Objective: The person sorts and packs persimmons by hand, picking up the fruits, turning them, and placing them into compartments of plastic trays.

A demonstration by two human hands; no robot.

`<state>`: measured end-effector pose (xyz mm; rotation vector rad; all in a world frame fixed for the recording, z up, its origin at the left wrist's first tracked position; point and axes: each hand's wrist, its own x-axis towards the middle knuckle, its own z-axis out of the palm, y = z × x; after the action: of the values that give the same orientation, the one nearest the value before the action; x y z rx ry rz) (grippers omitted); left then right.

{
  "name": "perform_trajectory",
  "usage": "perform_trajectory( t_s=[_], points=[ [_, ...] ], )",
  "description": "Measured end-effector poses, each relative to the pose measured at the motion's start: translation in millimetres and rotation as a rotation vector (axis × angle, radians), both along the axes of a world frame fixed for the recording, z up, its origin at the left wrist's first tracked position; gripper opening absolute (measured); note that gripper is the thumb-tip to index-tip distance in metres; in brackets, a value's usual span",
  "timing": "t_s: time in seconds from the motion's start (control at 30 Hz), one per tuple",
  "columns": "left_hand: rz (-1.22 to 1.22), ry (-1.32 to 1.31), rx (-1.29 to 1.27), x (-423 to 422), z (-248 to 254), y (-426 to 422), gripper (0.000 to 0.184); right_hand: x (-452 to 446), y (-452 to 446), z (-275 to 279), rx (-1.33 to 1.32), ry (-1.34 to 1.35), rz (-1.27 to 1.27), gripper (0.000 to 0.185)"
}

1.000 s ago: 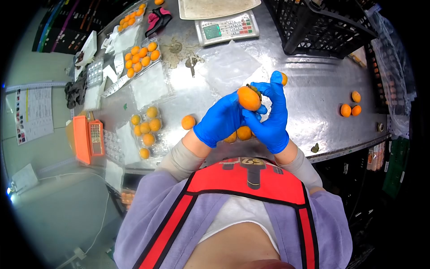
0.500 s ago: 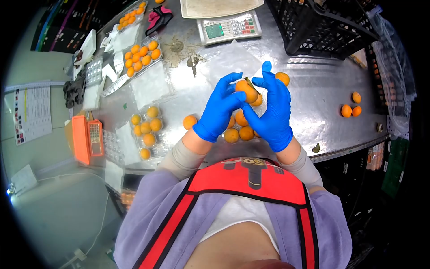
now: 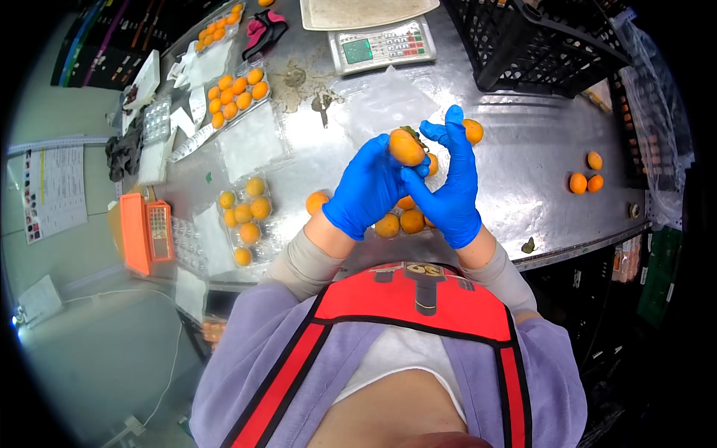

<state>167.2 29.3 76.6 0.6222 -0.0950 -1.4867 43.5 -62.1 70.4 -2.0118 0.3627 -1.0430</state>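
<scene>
My left hand (image 3: 367,183), in a blue glove, grips a round orange fruit (image 3: 405,148) with a green leafy top. My right hand (image 3: 452,179), gloved the same way, is just right of that fruit with its fingers apart. One bent finger of it comes close to the leafy top; whether they touch I cannot tell. Below the hands, several orange fruits (image 3: 411,221) lie at the table's near side, partly hidden by the gloves. A loose fruit (image 3: 317,202) sits beside my left wrist, and another (image 3: 472,131) lies behind my right hand.
Clear trays of fruit (image 3: 249,211) (image 3: 237,98) stand on the left of the metal table (image 3: 515,160). A scale (image 3: 382,46) is at the back, a black crate (image 3: 549,52) back right. Several fruits (image 3: 578,184) lie right. An orange plastic container (image 3: 135,233) stands far left.
The fruit in my left hand has turned, and its leafy top shows more. My right hand has shifted slightly, its index finger now raised straighter.
</scene>
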Motion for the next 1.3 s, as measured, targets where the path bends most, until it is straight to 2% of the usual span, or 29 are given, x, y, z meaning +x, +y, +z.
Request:
perform_trajectory(
  t_s=[0.07, 0.2, 0.27, 0.3, 0.37, 0.43, 0.5, 0.6, 0.7, 0.83, 1.0, 1.2, 1.3],
  points=[
    [-0.004, 0.016, -0.003, -2, 0, -2, 0.046, 4, 3, 3, 0.082, -0.085, -0.071, 0.063],
    [-0.072, 0.028, -0.051, -1, -6, -2, 0.051, 5, 5, 2, 0.153, -0.124, -0.084, 0.059],
    [-0.059, -0.023, 0.003, -2, -3, -2, 0.052, 3, 2, -1, 0.046, -0.120, -0.098, 0.053],
    [-0.046, -0.072, 0.056, -3, 1, -2, 0.054, 2, 0, 0, 0.047, -0.121, -0.097, 0.053],
    [-0.008, -0.146, 0.060, -3, 10, 0, 0.050, 0, -4, 6, -0.188, -0.059, -0.143, 0.050],
    [0.029, -0.218, 0.065, -5, 16, 2, 0.048, 0, -5, 10, -0.208, -0.049, -0.145, 0.050],
    [0.155, -0.423, 0.082, -6, 19, 3, 0.050, 0, -5, 10, -0.227, -0.039, -0.145, 0.050],
    [0.174, -0.577, 0.077, -8, 19, 3, 0.058, 0, -4, 8, -0.254, -0.034, -0.170, 0.053],
    [0.192, -0.662, 0.039, -7, 12, 2, 0.055, 0, -4, 10, -0.300, -0.018, -0.162, 0.057],
    [0.170, -0.679, 0.060, -6, 14, 1, 0.048, 0, -5, 6, -0.333, 0.016, -0.138, 0.059],
    [0.160, -0.566, 0.161, -9, 21, -1, 0.041, -2, -4, 4, -0.342, 0.054, -0.137, 0.058],
    [0.188, -0.499, 0.178, -7, 15, 0, 0.041, -2, -2, 1, -0.303, 0.009, -0.141, 0.056],
    [0.149, -0.448, 0.186, -5, 18, 2, 0.044, -3, -2, 1, -0.193, 0.027, -0.109, 0.060]
  ],
)
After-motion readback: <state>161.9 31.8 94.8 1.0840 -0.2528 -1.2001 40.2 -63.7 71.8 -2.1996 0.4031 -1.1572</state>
